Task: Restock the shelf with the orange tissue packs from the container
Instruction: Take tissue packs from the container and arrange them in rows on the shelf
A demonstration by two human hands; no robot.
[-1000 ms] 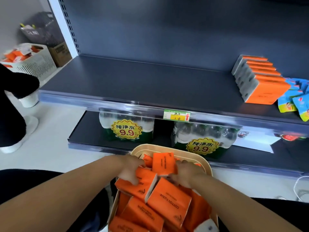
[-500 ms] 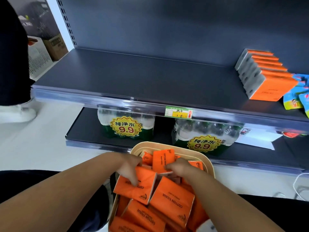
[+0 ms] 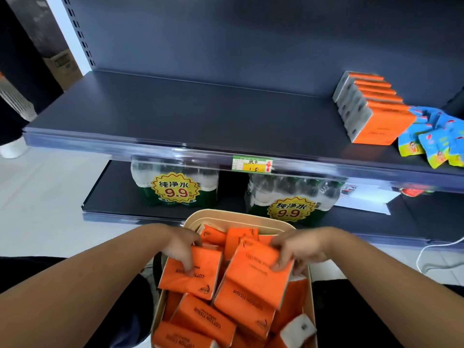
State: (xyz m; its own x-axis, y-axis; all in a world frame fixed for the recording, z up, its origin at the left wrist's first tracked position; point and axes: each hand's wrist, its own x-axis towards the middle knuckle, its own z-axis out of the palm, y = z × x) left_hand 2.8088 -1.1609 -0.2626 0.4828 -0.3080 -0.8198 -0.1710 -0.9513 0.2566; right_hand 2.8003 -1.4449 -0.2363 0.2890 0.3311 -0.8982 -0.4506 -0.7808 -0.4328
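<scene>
Left hand (image 3: 179, 247): reached into the container's left side, where the left tissue pack (image 3: 190, 275) is held by its far end.
Left fingers (image 3: 187, 263): curled down over the orange face of that pack; the thumb cannot be made out.
Right hand (image 3: 296, 249): placed at the container's right side, where the right tissue pack (image 3: 256, 275) is gripped at its upper right corner.
Right fingers (image 3: 281, 259): bent round the pack's edge and pressed onto its printed face.
Held packs: both are tilted, raised above the loose packs (image 3: 200, 317) and kept just beside each other.
Container (image 3: 226, 214): a beige tub, seen low in the centre and filled with orange tissue packs lying at mixed angles.
Shelf (image 3: 188, 116): a dark board above and beyond the container, bare across its left and middle.
Shelved packs (image 3: 371, 109): a row of orange tissue packs is stood on edge at the shelf's right end.
Blue packets (image 3: 437, 136): heaped just right of that row.
Price tag (image 3: 252, 164): fixed in the shelf's front rail.
Water bottle bundles (image 3: 175, 184): two are stood on the lower shelf (image 3: 108, 197), behind the container.
White cable (image 3: 426, 249): seen on the floor at the right.
</scene>
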